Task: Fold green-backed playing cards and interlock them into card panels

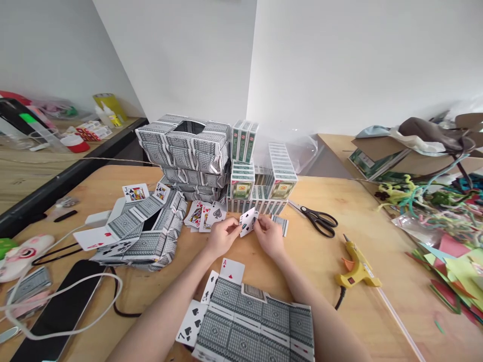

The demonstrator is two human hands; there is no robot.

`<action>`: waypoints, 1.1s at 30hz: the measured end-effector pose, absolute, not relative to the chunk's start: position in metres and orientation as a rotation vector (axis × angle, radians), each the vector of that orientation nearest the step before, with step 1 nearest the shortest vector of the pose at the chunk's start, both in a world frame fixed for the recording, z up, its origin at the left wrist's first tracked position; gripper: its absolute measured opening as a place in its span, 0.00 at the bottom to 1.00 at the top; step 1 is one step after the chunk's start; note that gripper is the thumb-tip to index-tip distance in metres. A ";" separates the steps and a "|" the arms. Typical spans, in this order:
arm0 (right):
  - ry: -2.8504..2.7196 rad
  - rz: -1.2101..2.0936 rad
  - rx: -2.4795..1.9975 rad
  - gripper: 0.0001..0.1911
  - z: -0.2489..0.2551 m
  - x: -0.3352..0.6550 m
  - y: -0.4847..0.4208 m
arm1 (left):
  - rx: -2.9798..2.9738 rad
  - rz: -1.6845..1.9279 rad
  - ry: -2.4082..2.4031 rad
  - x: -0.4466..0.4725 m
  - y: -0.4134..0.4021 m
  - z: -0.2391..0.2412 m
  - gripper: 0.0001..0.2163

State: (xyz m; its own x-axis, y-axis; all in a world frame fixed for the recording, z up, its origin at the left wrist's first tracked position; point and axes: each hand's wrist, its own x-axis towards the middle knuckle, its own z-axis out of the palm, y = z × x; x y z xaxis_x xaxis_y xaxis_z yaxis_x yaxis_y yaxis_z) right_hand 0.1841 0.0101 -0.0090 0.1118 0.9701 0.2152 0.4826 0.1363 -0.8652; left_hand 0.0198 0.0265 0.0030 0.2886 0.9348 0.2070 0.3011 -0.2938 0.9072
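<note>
My left hand [222,236] and my right hand [269,239] meet over the wooden table [332,271], both pinching a small bunch of playing cards [248,221] between them, spade faces showing. Loose face-up cards [206,215] lie just beyond my left hand. A flat panel of joined grey-backed cards [252,322] lies near me, under my forearms, with an ace [232,270] and other face-up cards at its edge. Behind my hands stand stacked boxed card decks [260,188].
A tall block built of cards [186,151] stands at the back, a collapsed card structure [145,234] at the left. Black scissors [319,219] and a yellow glue gun [356,271] lie to the right. Coloured paper scraps [453,261] fill the far right. A phone [62,306] and white cable [75,291] lie left.
</note>
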 end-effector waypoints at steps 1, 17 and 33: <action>-1.519 0.621 -1.513 0.12 -0.009 0.183 0.009 | 1.780 1.002 1.130 0.021 0.026 0.003 0.09; -1.320 0.991 -1.292 0.12 -0.010 0.188 0.014 | 1.744 0.916 1.106 0.022 0.023 0.000 0.09; -1.468 0.558 -1.537 0.16 -0.003 0.187 0.009 | 1.564 0.859 0.995 0.025 0.020 -0.002 0.09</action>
State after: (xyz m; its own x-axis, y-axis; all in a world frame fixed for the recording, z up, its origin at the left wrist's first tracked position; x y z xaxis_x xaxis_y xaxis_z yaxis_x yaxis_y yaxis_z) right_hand 0.1874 0.0093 -0.0029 0.1895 0.9471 0.2591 0.5359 0.1214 -0.8355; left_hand 0.0250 0.0202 -0.0023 0.3975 0.9170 0.0342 0.1682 -0.1094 0.9797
